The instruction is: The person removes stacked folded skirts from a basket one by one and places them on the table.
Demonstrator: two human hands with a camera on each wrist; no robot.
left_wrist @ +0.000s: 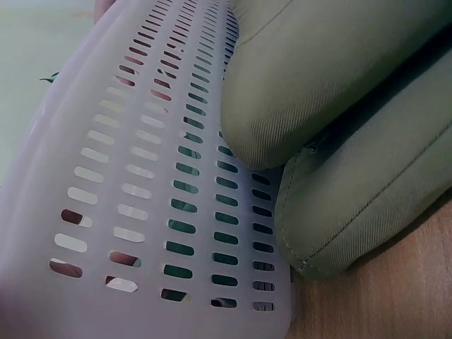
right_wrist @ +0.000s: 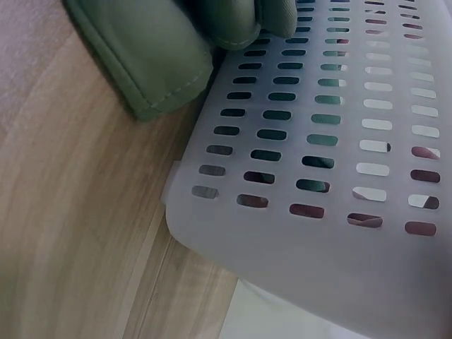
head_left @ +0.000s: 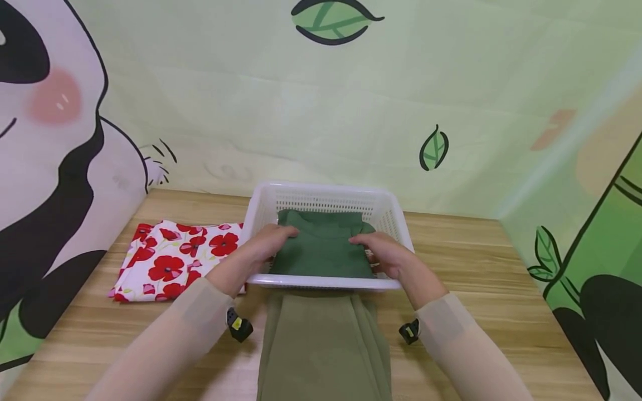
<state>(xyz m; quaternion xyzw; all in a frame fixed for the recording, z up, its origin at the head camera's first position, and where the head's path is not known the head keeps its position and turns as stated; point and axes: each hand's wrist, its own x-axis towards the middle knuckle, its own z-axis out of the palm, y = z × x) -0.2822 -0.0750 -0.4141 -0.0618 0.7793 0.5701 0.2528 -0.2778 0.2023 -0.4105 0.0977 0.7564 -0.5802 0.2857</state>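
A folded dark green garment [head_left: 323, 250] lies inside a white plastic basket [head_left: 326, 282]. At its left edge, my left hand [head_left: 267, 242] holds it with the thumb on top; the other fingers are mostly hidden. Opposite, my right hand [head_left: 388, 253] grips the right edge, thumb above and fingers curled at the side, inside the rim. Both wrist views look at the slotted basket wall [left_wrist: 152, 176], [right_wrist: 339, 134], which hides most of the hands; bits of green cloth show through the slots.
Folded olive trousers [head_left: 323, 345] lie on the wooden table [head_left: 466, 267] right in front of the basket. Left of it is a folded white cloth with red flowers [head_left: 175, 262]. Behind the table hangs a printed backdrop [head_left: 241, 111].
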